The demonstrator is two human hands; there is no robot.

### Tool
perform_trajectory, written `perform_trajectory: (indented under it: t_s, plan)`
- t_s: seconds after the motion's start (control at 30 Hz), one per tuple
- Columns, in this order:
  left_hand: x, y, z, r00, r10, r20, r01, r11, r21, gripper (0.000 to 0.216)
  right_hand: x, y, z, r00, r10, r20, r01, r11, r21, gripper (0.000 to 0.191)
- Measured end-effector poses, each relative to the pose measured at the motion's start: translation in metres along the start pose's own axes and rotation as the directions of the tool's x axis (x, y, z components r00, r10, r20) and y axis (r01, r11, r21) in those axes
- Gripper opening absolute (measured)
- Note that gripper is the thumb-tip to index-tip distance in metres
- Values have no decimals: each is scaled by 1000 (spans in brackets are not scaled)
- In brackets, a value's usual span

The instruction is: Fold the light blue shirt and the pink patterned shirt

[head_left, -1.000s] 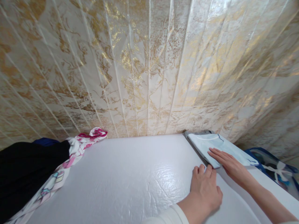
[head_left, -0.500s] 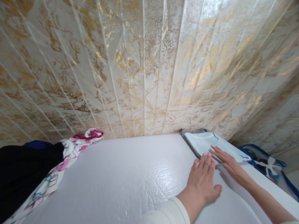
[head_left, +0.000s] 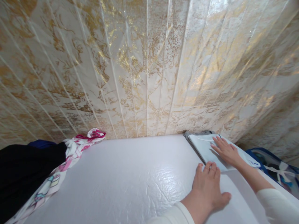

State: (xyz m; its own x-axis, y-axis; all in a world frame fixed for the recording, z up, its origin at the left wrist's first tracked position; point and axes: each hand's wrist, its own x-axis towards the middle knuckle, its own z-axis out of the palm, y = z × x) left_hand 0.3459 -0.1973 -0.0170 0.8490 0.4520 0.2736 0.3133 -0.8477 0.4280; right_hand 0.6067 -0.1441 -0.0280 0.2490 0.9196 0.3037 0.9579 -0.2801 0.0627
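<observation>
A folded light-blue garment (head_left: 204, 146) lies on top of folded grey cloth (head_left: 192, 146) at the right back of the white table. My right hand (head_left: 226, 151) rests flat on the light-blue garment, its fingers stretched out toward the curtain. Nearer to me, my left hand (head_left: 207, 185) is spread out just short of the stack's front edge, palm down and thumb apart. Whether the left palm presses on the table or hovers slightly over it, I cannot tell. Neither hand grips anything.
Black clothing (head_left: 30, 174) and a white-and-pink printed cloth (head_left: 70, 155) lie along the left of the table (head_left: 128, 168). Dark-blue cloth (head_left: 42, 143) shows behind them. A clear bag with blue edging (head_left: 277, 165) stands at the right. A gold-patterned curtain (head_left: 140, 77) hangs behind.
My right hand has moved forward, from the near edge of the light-blue garment onto its middle. My left hand has shifted slightly toward me. The view has turned a little left.
</observation>
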Motion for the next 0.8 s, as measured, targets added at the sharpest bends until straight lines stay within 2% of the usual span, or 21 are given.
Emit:
perform_trajectory:
  t_s: [0.13, 0.27, 0.4, 0.53, 0.8]
  plan:
    - [0, -1, 2, 1000, -2, -23, 3, 999, 32, 68, 30, -54, 16, 988, -64, 138, 55, 996, 65, 56]
    - [2, -1, 4, 999, 0, -33, 2, 998, 55, 67, 47, -72, 17, 978, -61, 198, 48, 996, 72, 55]
    - [2, 0, 2, 1000, -9, -6, 9, 997, 73, 68, 47, -82, 13, 982, -101, 162, 90, 993, 79, 57]
    - [3, -1, 5, 1000, -6, -29, 7, 999, 51, 68, 47, -99, 16, 985, -142, 99, 133, 987, 90, 59]
    - [3, -3, 11, 1000, -8, -25, 8, 1000, 16, 71, 71, -106, 5, 993, -116, 4, 115, 992, 49, 36]
